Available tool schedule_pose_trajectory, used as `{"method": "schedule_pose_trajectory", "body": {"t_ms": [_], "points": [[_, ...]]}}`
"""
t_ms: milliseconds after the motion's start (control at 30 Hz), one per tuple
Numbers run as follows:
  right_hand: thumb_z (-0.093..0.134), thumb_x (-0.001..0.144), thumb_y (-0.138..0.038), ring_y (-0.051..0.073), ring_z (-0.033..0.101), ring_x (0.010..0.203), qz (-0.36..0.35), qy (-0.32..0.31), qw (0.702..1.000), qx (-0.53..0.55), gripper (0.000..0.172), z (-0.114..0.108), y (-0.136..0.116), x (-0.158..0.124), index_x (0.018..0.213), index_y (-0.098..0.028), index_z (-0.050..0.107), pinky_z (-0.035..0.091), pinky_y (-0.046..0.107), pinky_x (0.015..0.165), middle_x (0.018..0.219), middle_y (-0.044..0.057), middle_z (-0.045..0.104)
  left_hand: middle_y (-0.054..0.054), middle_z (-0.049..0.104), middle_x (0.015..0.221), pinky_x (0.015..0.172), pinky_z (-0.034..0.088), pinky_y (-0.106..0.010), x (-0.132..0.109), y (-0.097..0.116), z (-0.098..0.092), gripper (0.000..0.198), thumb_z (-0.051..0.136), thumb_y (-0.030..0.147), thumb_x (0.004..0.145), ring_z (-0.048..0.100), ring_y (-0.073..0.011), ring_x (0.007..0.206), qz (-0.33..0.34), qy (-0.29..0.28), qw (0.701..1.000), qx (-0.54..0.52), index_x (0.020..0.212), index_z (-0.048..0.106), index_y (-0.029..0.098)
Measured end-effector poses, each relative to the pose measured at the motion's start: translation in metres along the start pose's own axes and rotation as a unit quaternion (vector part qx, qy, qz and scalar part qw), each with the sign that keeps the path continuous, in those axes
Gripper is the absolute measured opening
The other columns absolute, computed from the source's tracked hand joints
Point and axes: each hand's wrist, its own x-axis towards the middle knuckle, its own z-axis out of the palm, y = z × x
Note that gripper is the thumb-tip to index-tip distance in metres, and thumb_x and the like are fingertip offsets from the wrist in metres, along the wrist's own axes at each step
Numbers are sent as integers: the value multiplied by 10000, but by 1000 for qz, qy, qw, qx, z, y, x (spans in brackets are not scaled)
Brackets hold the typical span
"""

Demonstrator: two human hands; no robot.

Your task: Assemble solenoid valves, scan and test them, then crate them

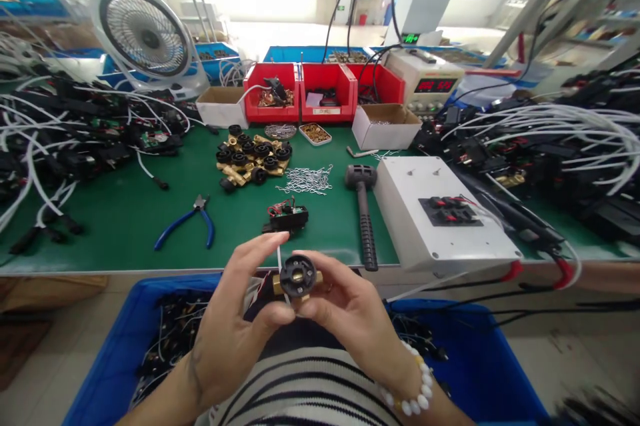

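Observation:
Both hands meet in front of my chest, above a blue crate (115, 359). My right hand (350, 316) pinches a brass valve fitting with a round black cap (297, 277) between thumb and fingers. My left hand (240, 319) is closed too, its thumb and forefinger pinching a thin white clip or wire (279, 258) right against the fitting. On the green bench ahead lie a small black module with red wires (287, 218), a heap of the same brass and black fittings (253, 161) and a pile of metal spring clips (306, 179).
Blue-handled pliers (186, 226) lie left of centre, a black mallet (364, 209) right of centre, beside a white test box (440, 216). Red bins (323, 91), cardboard boxes, a fan (143, 33) and a power supply (430, 79) line the back. Tangled cables and black parts cover both sides.

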Motion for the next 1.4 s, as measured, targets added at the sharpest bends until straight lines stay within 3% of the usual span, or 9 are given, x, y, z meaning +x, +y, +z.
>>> {"method": "schedule_pose_trajectory", "body": {"t_ms": [133, 367, 633, 767, 867, 967, 1167, 1267, 1400], "points": [[787, 853, -212, 125, 650, 1022, -38, -3, 999, -14, 378, -1, -1, -5, 1199, -322, 682, 518, 256, 942, 1144, -6, 696, 7, 575, 1364, 1100, 420, -205, 8, 15, 11, 398, 660, 443, 927, 510, -152, 1306, 18, -15, 999, -46, 1310, 591, 360], [860, 772, -388, 132, 629, 967, 14, -10, 998, 53, 479, -6, 6, -7, 1203, -299, 669, 513, 256, 912, 1085, 5, 671, 6, 629, 1291, 1169, 392, -284, 10, 24, 24, 399, 709, 353, 910, 508, -175, 1319, 36, -4, 993, -116, 1288, 584, 333], [815, 826, -219, 136, 639, 1010, -37, 3, 999, -38, 380, -4, 5, -10, 1174, -319, 703, 514, 265, 943, 1125, -2, 691, 40, 693, 1024, 936, 546, -207, 16, 34, 26, 143, 522, 282, 1003, 635, -131, 1126, -80, 61, 982, -159, 884, 602, 276], [815, 826, -256, 140, 642, 953, -32, 22, 999, -8, 318, -9, 1, -8, 1121, -296, 706, 542, 271, 878, 1146, 22, 695, -32, 694, 1040, 897, 543, -319, 43, 16, 13, 296, 421, 411, 1032, 660, -196, 986, -80, 92, 991, 62, 994, 650, 229], [816, 830, -299, 106, 625, 826, -32, 24, 999, 25, 320, -11, -2, -6, 1128, -304, 699, 544, 240, 811, 1167, 22, 691, -147, 624, 1228, 903, 526, -475, 65, -1, 11, 482, 416, 527, 998, 619, -340, 1072, -73, 46, 937, 339, 1236, 642, 173], [813, 837, -293, 82, 614, 791, -38, 20, 998, 47, 296, -10, -5, -6, 1114, -307, 707, 528, 211, 808, 1180, 12, 691, -238, 529, 1376, 859, 524, -553, 80, -16, 25, 621, 618, 514, 904, 577, -451, 1108, -120, -28, 895, 428, 1391, 562, 132], [843, 795, -364, 116, 633, 722, -6, 39, 998, 50, 368, -8, -8, -12, 1104, -262, 671, 545, 258, 717, 1087, 45, 715, -183, 576, 1350, 1051, 459, -529, 85, -38, 36, 617, 648, 426, 885, 560, -379, 1210, -123, -1, 940, 317, 1409, 512, 129], [806, 811, -477, 108, 595, 609, 25, 56, 997, 44, 416, -9, -5, -14, 1074, -208, 627, 491, 238, 594, 939, 65, 728, -135, 566, 1397, 999, 529, -448, 81, -34, 20, 645, 526, 485, 921, 594, -299, 1220, -186, 42, 980, 50, 1467, 407, 164], [789, 834, -454, 110, 613, 650, 72, 59, 995, 28, 474, -6, -1, -11, 1165, -178, 592, 511, 258, 660, 966, 75, 714, -139, 594, 1372, 892, 593, -401, 75, -13, 9, 534, 448, 514, 958, 574, -302, 1265, -266, 81, 906, -321, 1345, 526, 153]]}}
